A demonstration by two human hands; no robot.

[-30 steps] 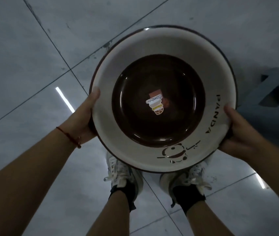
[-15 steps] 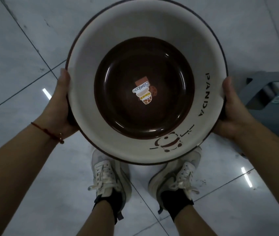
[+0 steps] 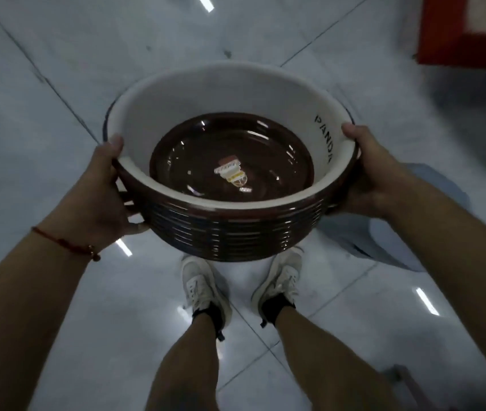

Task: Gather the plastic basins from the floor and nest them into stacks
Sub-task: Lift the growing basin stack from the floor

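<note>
A stack of nested plastic basins (image 3: 230,232) hangs in the air above my feet, its brown outer rims showing as several ridged bands. The top basin has a white inner wall (image 3: 206,96) printed with "PANDA" and a brown bottom with a sticker. My left hand (image 3: 108,188) grips the stack at its left rim, thumb over the edge and fingers curled underneath. My right hand (image 3: 366,170) grips the right rim the same way. The stack tilts slightly away from me.
Glossy grey floor tiles (image 3: 58,84) lie all around. A red box (image 3: 467,34) stands at the top right corner. A pale blue-grey object (image 3: 390,232) sits on the floor behind my right forearm. My two white shoes (image 3: 241,289) stand below the stack.
The view has swung up and forward, so the stack's ridged side now shows. The stack has tilted away from me and sits farther out. Both hands keep their grip on the rim.
</note>
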